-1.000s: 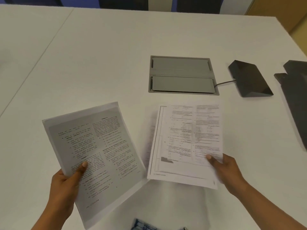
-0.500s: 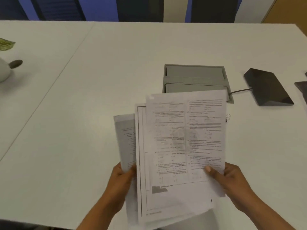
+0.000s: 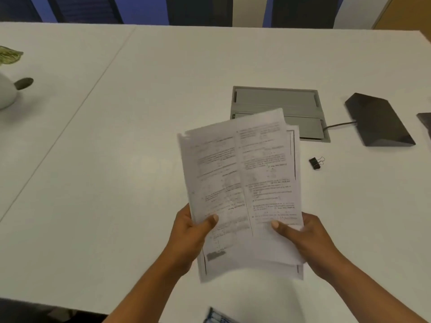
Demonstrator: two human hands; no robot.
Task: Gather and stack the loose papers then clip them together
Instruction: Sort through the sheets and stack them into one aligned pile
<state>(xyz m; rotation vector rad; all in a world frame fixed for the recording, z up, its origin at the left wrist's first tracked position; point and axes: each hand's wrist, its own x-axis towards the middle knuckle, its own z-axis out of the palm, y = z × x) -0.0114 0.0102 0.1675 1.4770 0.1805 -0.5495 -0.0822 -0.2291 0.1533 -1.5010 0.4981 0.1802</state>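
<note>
A loose stack of printed papers point(image 3: 242, 183) is held up above the white table point(image 3: 116, 159), the sheets overlapping but with uneven edges. My left hand point(image 3: 191, 231) grips the stack's lower left edge, thumb on top. At the lower right edge, my right hand point(image 3: 303, 236) grips it the same way. A small black binder clip point(image 3: 316, 162) lies on the table just right of the papers, untouched.
A grey cable hatch point(image 3: 275, 101) is set into the table behind the papers. A black wedge-shaped device point(image 3: 377, 120) with a cable sits at right. A white pot with a leaf point(image 3: 7, 89) stands at far left. Something blue-patterned point(image 3: 217, 317) shows at the bottom edge.
The two separately held sheets were brought together into one stack in both hands. The stack has squared up and tilted slightly; the binder clip has come into view at right.
</note>
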